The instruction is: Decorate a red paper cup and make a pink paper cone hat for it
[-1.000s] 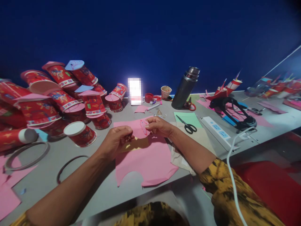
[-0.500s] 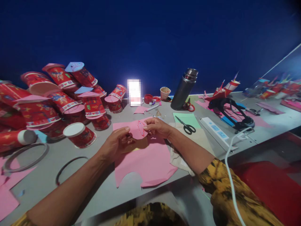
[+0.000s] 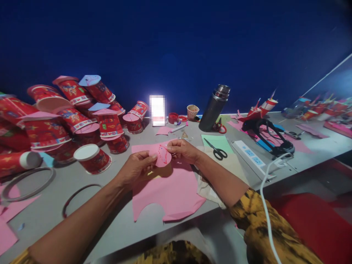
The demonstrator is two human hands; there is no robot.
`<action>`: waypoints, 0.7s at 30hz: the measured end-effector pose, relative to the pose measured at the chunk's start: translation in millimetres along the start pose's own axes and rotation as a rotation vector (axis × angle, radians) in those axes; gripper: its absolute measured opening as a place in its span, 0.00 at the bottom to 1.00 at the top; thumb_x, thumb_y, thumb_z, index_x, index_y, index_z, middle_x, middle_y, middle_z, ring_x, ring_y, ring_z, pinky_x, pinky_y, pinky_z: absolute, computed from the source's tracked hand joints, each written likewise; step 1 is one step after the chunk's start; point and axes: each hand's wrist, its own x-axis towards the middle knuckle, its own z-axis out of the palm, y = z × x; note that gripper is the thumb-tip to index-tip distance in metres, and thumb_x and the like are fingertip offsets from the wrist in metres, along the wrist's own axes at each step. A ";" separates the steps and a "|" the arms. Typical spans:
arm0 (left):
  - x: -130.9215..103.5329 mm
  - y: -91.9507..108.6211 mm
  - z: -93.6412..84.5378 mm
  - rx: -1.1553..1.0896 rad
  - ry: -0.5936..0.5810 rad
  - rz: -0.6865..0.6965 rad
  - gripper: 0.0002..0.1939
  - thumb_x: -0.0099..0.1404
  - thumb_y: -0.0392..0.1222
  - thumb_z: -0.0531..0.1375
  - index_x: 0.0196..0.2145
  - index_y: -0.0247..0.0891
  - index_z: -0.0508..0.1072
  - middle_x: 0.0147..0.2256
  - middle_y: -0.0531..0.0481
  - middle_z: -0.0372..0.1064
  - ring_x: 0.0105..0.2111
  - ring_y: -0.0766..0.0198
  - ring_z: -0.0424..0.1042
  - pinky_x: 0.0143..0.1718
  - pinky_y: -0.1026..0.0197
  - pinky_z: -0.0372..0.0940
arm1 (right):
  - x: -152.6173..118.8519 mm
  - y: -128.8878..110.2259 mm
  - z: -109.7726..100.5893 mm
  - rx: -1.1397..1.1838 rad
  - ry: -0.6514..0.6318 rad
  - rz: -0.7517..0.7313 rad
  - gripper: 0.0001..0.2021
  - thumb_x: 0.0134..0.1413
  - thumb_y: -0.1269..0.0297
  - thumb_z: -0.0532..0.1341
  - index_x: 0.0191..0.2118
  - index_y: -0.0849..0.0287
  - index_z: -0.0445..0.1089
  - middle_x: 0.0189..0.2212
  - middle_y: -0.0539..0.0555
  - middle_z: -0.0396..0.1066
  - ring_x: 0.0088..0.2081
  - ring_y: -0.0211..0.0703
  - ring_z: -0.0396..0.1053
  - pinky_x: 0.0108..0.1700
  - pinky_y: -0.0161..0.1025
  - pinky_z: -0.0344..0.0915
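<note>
Between my two hands is a small rounded pink paper piece [image 3: 162, 156] with red and blue marks drawn on it. My left hand [image 3: 140, 163] pinches its left edge, thumb on top. At the upper right edge, the fingers of my right hand [image 3: 183, 149] are closed on the same piece. Below them lies a large pink paper sheet [image 3: 167, 190] with a curved cutout in its near edge. A yellowish patch [image 3: 156, 176] shows on the sheet under my hands. Black-handled scissors [image 3: 217, 149] rest on a green paper sheet [image 3: 222, 139] to the right.
Red paper cups [image 3: 68, 117] are piled at the left. A dark thermos [image 3: 214, 110] stands at the back near a small cup [image 3: 193, 112]. On the right are a power strip [image 3: 249, 156], a black strapped device [image 3: 269, 137] and a white cable [image 3: 264, 205]. Two rings [image 3: 29, 183] lie left.
The small pink piece has turned slightly, and my left fingers have shifted on its edge, bringing more of the red drawing into view. The whole view has shifted a little.
</note>
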 end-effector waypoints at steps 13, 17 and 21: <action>6.6 2.9 -3.9 -0.205 0.041 -0.043 0.12 0.56 0.40 0.77 0.30 0.30 0.80 0.24 0.46 0.74 0.23 0.68 0.70 0.22 0.70 0.66 | 6.1 8.9 -0.9 -0.007 0.165 -0.085 0.29 0.41 0.38 0.79 0.31 0.59 0.72 0.24 0.47 0.70 0.26 0.34 0.65 0.27 0.30 0.58; 10.2 -4.5 -7.7 -0.183 0.040 -0.020 0.13 0.59 0.41 0.76 0.28 0.33 0.77 0.20 0.49 0.72 0.19 0.69 0.67 0.20 0.71 0.63 | 7.7 15.4 -3.2 -0.250 0.222 -0.188 0.39 0.44 0.38 0.78 0.57 0.55 0.74 0.46 0.56 0.76 0.39 0.43 0.74 0.33 0.37 0.72; 11.0 -9.2 -8.1 -0.156 0.056 0.013 0.15 0.58 0.42 0.76 0.26 0.34 0.75 0.21 0.48 0.72 0.19 0.68 0.69 0.20 0.69 0.65 | 7.3 23.3 -4.4 -0.745 0.235 -0.408 0.60 0.39 0.46 0.82 0.76 0.49 0.56 0.71 0.66 0.60 0.60 0.58 0.70 0.52 0.53 0.77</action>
